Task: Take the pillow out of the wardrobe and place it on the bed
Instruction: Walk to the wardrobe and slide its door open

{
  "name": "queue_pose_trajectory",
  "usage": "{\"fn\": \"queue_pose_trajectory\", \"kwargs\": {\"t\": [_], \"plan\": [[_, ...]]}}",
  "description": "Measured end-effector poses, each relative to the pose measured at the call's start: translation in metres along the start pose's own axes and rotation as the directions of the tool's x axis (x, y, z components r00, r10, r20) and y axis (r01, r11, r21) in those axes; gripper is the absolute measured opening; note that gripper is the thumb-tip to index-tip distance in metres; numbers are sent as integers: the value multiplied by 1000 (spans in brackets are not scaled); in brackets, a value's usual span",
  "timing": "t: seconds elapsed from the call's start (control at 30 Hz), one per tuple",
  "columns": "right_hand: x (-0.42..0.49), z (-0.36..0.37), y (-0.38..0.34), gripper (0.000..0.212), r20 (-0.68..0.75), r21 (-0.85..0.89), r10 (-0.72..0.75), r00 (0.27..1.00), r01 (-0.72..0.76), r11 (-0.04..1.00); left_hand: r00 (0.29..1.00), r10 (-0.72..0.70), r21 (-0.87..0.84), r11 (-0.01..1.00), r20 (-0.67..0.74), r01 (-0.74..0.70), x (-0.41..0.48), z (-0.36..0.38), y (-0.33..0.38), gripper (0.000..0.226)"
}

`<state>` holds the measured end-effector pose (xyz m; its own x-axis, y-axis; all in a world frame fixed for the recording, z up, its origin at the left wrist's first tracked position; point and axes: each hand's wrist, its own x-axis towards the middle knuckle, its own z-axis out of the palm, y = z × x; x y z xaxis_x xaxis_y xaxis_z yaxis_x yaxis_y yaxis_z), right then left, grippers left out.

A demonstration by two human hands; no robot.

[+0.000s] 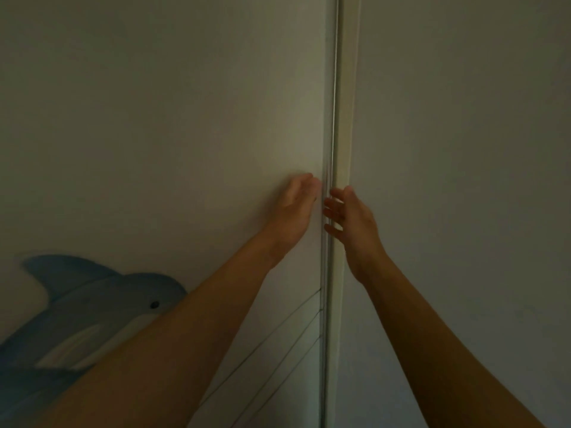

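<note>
White wardrobe door (pixel 185 118) | left hand (pixel 295 208), right hand (pixel 352 219) at seam

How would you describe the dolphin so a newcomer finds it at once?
Start at the pale wardrobe door left of the vertical strip. Drop to its lower left corner to find the dolphin. It alone is blue; the door around it is plain.
</note>
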<state>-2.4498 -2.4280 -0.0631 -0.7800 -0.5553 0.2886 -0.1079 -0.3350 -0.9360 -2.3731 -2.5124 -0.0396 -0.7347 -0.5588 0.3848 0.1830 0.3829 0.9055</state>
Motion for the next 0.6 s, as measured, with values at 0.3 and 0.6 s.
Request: {"fn": "queue_pose_trajectory", "kwargs": {"t": [0.3,0.6], "plan": [[-73,26,-44,47,26,-36,-56,998,57,998,992,119,42,992,-51,-117,-80,-40,52,50],[-177,65,-86,50,94,-59,-99,991,105,993,960,187,56,982,-209,-180,-189,-94,84,40]]}}
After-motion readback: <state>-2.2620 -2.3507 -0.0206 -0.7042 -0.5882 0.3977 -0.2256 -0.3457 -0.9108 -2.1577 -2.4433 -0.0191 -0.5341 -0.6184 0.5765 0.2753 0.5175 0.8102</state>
